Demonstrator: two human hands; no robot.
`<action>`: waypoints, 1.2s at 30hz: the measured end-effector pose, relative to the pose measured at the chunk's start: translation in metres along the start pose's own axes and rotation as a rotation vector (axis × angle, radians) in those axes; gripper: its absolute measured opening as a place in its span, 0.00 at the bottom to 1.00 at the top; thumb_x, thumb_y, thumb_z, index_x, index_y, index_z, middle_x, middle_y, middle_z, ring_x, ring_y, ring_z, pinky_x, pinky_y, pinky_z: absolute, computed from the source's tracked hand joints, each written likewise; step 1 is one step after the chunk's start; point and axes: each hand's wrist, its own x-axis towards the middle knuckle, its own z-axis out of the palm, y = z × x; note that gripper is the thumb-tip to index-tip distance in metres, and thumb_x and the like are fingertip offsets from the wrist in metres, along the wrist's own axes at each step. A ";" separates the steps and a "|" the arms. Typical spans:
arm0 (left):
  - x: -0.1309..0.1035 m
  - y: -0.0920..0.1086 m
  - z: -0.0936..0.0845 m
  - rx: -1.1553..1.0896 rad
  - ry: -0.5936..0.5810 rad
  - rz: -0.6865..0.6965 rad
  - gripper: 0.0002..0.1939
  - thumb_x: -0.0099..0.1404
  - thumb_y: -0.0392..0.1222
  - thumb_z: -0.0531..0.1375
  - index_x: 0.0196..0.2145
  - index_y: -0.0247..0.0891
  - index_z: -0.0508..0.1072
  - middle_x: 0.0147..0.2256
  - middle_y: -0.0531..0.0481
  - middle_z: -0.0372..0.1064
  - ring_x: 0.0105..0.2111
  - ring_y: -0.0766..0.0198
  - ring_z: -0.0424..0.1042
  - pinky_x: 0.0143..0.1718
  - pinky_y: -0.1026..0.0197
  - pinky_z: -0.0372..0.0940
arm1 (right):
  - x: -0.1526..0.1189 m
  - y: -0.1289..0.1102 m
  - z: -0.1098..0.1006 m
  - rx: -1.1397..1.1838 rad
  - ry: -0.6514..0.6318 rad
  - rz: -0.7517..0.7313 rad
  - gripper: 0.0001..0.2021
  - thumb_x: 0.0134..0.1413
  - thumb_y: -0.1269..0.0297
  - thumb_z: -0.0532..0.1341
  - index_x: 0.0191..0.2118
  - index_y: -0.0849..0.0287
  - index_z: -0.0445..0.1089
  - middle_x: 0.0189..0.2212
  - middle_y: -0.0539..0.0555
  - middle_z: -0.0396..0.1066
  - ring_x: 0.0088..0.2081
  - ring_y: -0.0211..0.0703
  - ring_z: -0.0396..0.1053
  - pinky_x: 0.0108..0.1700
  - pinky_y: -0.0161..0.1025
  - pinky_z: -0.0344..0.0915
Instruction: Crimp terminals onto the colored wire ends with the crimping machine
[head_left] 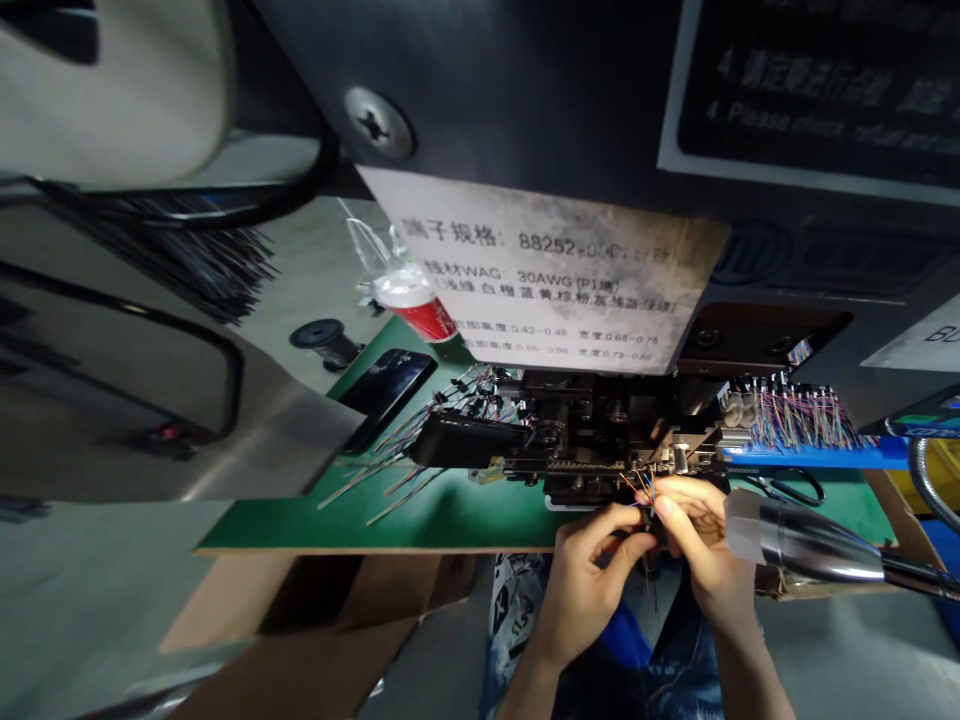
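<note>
Now held between both hands, just in front of the crimping machine: a wire bundle, fanned into thin coloured ends at the top and trailing darker strands below. With the left hand, pinches the darker part in a closed grip; with the right hand, pinches beside the coloured ends, grip closed too, exact contact partly hidden.

Could splay, cross or slip loose, being so fine and pinched over so little length. Could snag or bend against the machine's lower front, being so near it. Could also get jolted by a bump against the tapered metal tube just beside the right wrist.

Farther out, on the green worktop: to the left, loose wire harnesses and a black phone; to the right, scissors, near a blue tray lined with bundled wires.
</note>
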 end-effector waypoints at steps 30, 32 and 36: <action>-0.005 0.010 -0.017 -0.039 -0.112 -0.115 0.04 0.63 0.37 0.66 0.30 0.38 0.80 0.29 0.48 0.81 0.27 0.60 0.82 0.30 0.67 0.75 | -0.008 0.008 -0.009 -0.012 -0.055 -0.088 0.04 0.62 0.61 0.70 0.41 0.52 0.79 0.33 0.51 0.82 0.31 0.45 0.78 0.34 0.41 0.75; -0.005 0.007 -0.009 0.010 -0.039 -0.037 0.04 0.64 0.37 0.65 0.32 0.38 0.81 0.30 0.49 0.81 0.27 0.61 0.81 0.31 0.67 0.76 | -0.006 0.011 -0.007 0.021 -0.017 -0.047 0.06 0.60 0.58 0.71 0.38 0.53 0.77 0.31 0.50 0.81 0.24 0.42 0.72 0.27 0.39 0.71; -0.003 0.002 0.001 0.134 0.083 0.119 0.06 0.66 0.35 0.63 0.32 0.39 0.81 0.27 0.50 0.80 0.27 0.60 0.81 0.32 0.67 0.76 | 0.000 0.016 -0.006 0.092 -0.017 -0.046 0.07 0.61 0.57 0.70 0.38 0.54 0.78 0.26 0.49 0.79 0.17 0.37 0.63 0.19 0.36 0.64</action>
